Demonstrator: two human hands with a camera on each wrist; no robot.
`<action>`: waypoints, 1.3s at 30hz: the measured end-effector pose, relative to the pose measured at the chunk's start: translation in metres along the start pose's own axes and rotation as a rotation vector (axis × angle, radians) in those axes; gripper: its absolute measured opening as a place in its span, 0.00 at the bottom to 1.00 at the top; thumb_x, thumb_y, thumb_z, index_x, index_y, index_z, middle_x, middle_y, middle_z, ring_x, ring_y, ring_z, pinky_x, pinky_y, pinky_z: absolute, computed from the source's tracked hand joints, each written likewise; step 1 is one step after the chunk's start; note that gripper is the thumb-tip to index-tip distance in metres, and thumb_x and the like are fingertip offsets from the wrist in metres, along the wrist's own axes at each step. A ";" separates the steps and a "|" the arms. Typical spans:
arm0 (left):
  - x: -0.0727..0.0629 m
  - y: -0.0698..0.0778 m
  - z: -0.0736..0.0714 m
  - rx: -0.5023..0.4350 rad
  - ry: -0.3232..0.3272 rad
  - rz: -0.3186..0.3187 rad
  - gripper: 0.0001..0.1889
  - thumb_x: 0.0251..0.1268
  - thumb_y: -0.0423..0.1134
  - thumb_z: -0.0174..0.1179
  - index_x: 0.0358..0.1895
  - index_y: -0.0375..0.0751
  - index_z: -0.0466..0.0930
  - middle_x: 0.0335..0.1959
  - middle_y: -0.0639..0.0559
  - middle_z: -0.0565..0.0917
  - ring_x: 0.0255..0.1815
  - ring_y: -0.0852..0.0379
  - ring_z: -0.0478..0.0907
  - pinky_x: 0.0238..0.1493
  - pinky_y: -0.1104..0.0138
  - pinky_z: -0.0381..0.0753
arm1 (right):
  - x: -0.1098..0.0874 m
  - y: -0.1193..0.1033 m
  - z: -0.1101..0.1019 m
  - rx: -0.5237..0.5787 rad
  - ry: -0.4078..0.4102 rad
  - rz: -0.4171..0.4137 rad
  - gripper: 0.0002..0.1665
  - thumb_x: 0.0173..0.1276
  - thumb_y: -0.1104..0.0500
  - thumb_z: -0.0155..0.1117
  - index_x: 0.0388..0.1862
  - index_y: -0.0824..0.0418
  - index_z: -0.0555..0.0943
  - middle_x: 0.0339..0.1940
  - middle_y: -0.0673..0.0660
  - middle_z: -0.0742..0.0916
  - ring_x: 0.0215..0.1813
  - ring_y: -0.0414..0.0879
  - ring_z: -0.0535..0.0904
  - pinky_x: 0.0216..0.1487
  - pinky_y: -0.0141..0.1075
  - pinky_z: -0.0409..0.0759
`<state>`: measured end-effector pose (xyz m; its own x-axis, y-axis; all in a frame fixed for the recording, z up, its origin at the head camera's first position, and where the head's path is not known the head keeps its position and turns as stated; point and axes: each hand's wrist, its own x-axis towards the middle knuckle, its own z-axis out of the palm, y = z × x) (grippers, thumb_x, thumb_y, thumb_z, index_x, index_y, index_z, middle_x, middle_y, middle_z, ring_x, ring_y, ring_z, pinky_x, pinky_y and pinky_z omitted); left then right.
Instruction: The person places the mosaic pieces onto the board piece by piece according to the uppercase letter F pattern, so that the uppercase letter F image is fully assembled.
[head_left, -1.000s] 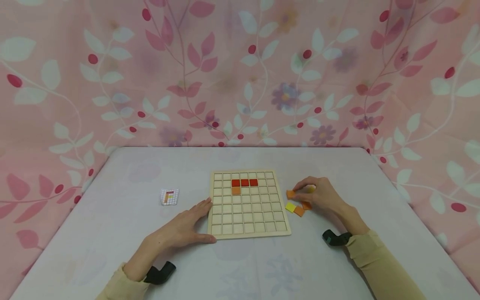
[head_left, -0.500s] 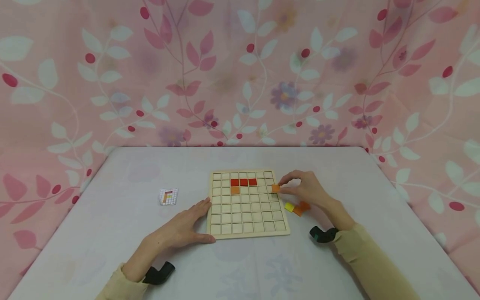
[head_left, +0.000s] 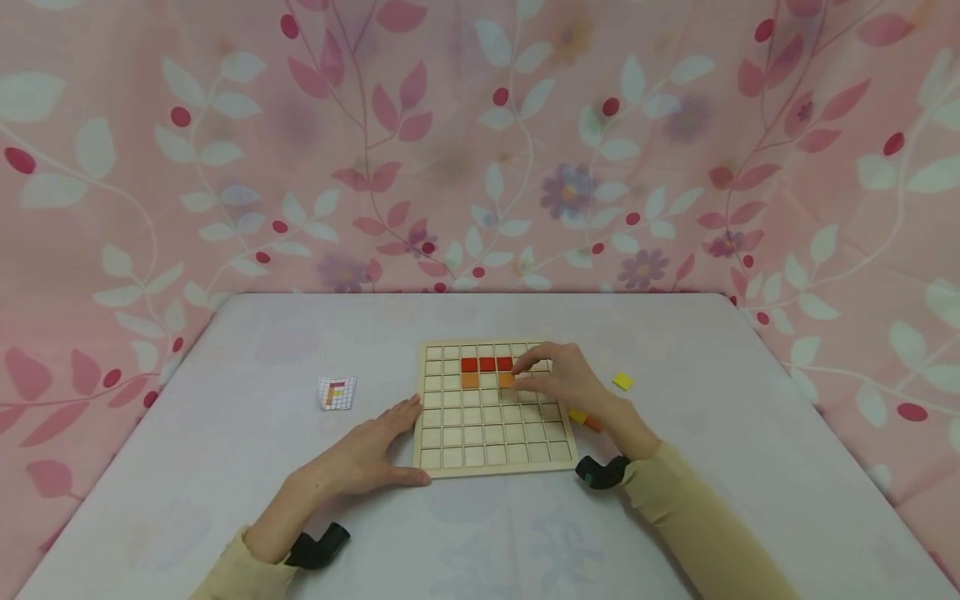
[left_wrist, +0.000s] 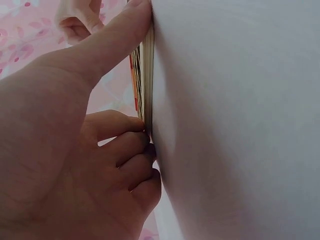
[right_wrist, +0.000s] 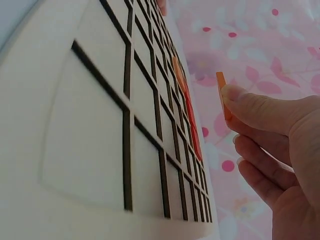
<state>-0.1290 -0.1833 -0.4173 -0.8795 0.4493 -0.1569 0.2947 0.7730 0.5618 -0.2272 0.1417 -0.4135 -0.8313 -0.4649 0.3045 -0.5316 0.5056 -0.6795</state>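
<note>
A wooden grid board (head_left: 476, 437) lies on the table, with three red tiles (head_left: 487, 364) side by side in one row. One orange tile (head_left: 470, 381) sits in a cell below the leftmost red one. My right hand (head_left: 573, 379) pinches another orange tile (right_wrist: 223, 95) between thumb and fingertip; in the right wrist view it is held on edge, above the board's surface. Along the board's left side rest the fingers of my left hand (head_left: 367, 450), its thumb at the near left corner. The left wrist view shows those fingertips against the board's edge (left_wrist: 148, 75).
Left of the board lies a small paper card (head_left: 337, 393) printed with a coloured grid pattern. To the right, a yellow tile (head_left: 622, 382) lies alone. Another yellow tile (head_left: 577, 416) and an orange one (head_left: 592, 424) show partly behind my right wrist. A floral curtain (head_left: 480, 167) hangs behind the table.
My right hand has taken the orange tile from the loose tiles right of the board and carried it left over the grid, near the red row. The left hand has stayed in place.
</note>
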 end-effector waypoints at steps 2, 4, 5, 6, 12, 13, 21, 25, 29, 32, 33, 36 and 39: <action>0.000 0.000 0.000 0.001 0.001 0.000 0.56 0.51 0.64 0.72 0.78 0.38 0.56 0.81 0.46 0.54 0.81 0.40 0.50 0.74 0.38 0.54 | 0.003 -0.005 0.005 0.001 0.000 -0.012 0.10 0.55 0.57 0.80 0.36 0.57 0.89 0.36 0.50 0.90 0.45 0.47 0.84 0.53 0.52 0.81; 0.000 0.000 0.000 0.004 0.002 0.000 0.56 0.51 0.64 0.72 0.78 0.38 0.56 0.81 0.46 0.54 0.81 0.40 0.50 0.74 0.38 0.54 | 0.007 -0.009 0.010 0.003 -0.001 -0.013 0.10 0.54 0.58 0.81 0.35 0.57 0.89 0.35 0.51 0.90 0.44 0.47 0.84 0.53 0.52 0.81; 0.000 0.000 0.000 0.005 0.002 -0.001 0.56 0.51 0.64 0.72 0.78 0.38 0.56 0.81 0.46 0.54 0.81 0.40 0.50 0.74 0.38 0.54 | 0.008 -0.011 0.012 0.005 -0.005 -0.007 0.11 0.54 0.58 0.81 0.35 0.57 0.89 0.35 0.51 0.90 0.44 0.48 0.84 0.53 0.52 0.81; 0.000 0.000 0.000 0.005 0.002 -0.001 0.56 0.51 0.64 0.71 0.78 0.38 0.56 0.81 0.46 0.54 0.81 0.40 0.50 0.74 0.38 0.54 | 0.010 -0.013 0.014 0.005 -0.011 -0.009 0.11 0.53 0.58 0.81 0.34 0.58 0.89 0.35 0.53 0.90 0.44 0.49 0.84 0.53 0.52 0.80; 0.001 0.000 0.001 0.003 0.000 -0.002 0.56 0.51 0.64 0.71 0.78 0.38 0.56 0.81 0.47 0.54 0.81 0.39 0.50 0.75 0.39 0.54 | 0.017 -0.022 0.023 0.006 -0.034 -0.011 0.11 0.53 0.58 0.81 0.34 0.59 0.89 0.35 0.57 0.91 0.43 0.53 0.84 0.53 0.55 0.80; 0.001 0.000 0.001 0.003 0.000 -0.002 0.56 0.51 0.64 0.71 0.78 0.38 0.56 0.81 0.47 0.54 0.81 0.39 0.50 0.75 0.39 0.54 | 0.017 -0.024 0.024 0.007 -0.033 -0.015 0.11 0.53 0.59 0.81 0.34 0.59 0.89 0.35 0.57 0.91 0.43 0.52 0.84 0.54 0.55 0.80; 0.002 0.001 0.001 0.004 -0.007 -0.003 0.56 0.52 0.65 0.71 0.79 0.38 0.56 0.82 0.47 0.54 0.81 0.40 0.50 0.74 0.39 0.55 | 0.016 -0.028 0.032 0.019 -0.056 0.028 0.11 0.53 0.56 0.81 0.34 0.56 0.88 0.33 0.50 0.91 0.44 0.49 0.84 0.53 0.48 0.80; 0.001 0.000 0.000 0.001 -0.007 -0.002 0.56 0.52 0.65 0.70 0.79 0.38 0.55 0.82 0.47 0.54 0.81 0.39 0.50 0.74 0.38 0.55 | 0.015 -0.030 0.037 0.007 -0.072 0.081 0.09 0.54 0.55 0.81 0.33 0.53 0.88 0.33 0.48 0.90 0.45 0.47 0.83 0.51 0.44 0.80; 0.001 0.000 0.000 0.002 -0.008 -0.002 0.56 0.52 0.65 0.70 0.79 0.38 0.55 0.82 0.47 0.54 0.81 0.39 0.51 0.74 0.38 0.55 | 0.014 -0.033 0.042 0.008 -0.076 0.080 0.09 0.54 0.56 0.81 0.33 0.54 0.88 0.33 0.47 0.90 0.43 0.45 0.83 0.50 0.41 0.80; 0.000 -0.001 -0.001 0.002 -0.008 0.000 0.57 0.52 0.66 0.70 0.79 0.38 0.55 0.82 0.46 0.54 0.81 0.39 0.51 0.74 0.38 0.56 | 0.013 -0.032 0.047 0.022 -0.077 0.052 0.10 0.53 0.56 0.81 0.33 0.55 0.88 0.31 0.46 0.89 0.42 0.45 0.84 0.49 0.40 0.81; 0.000 -0.001 -0.001 0.002 -0.008 0.000 0.57 0.52 0.66 0.70 0.79 0.38 0.55 0.82 0.46 0.54 0.81 0.39 0.51 0.74 0.38 0.56 | 0.012 -0.032 0.048 0.025 -0.074 0.041 0.09 0.54 0.57 0.81 0.32 0.55 0.88 0.31 0.46 0.89 0.41 0.45 0.84 0.49 0.40 0.82; 0.000 -0.001 -0.001 0.001 -0.010 0.002 0.57 0.52 0.66 0.70 0.79 0.38 0.55 0.82 0.46 0.54 0.81 0.39 0.51 0.74 0.38 0.56 | 0.011 -0.029 0.051 0.022 -0.063 0.023 0.10 0.53 0.56 0.82 0.32 0.55 0.88 0.31 0.45 0.89 0.40 0.43 0.84 0.48 0.38 0.83; 0.001 -0.001 -0.001 0.001 -0.012 -0.001 0.56 0.52 0.66 0.70 0.79 0.38 0.55 0.82 0.47 0.53 0.81 0.39 0.50 0.74 0.38 0.55 | 0.010 -0.027 0.053 0.020 -0.052 0.018 0.10 0.53 0.57 0.81 0.32 0.56 0.88 0.32 0.47 0.89 0.40 0.42 0.84 0.47 0.37 0.84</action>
<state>-0.1300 -0.1840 -0.4171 -0.8750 0.4543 -0.1672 0.2944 0.7736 0.5612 -0.2129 0.0852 -0.4274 -0.8310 -0.4932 0.2571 -0.5127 0.5002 -0.6978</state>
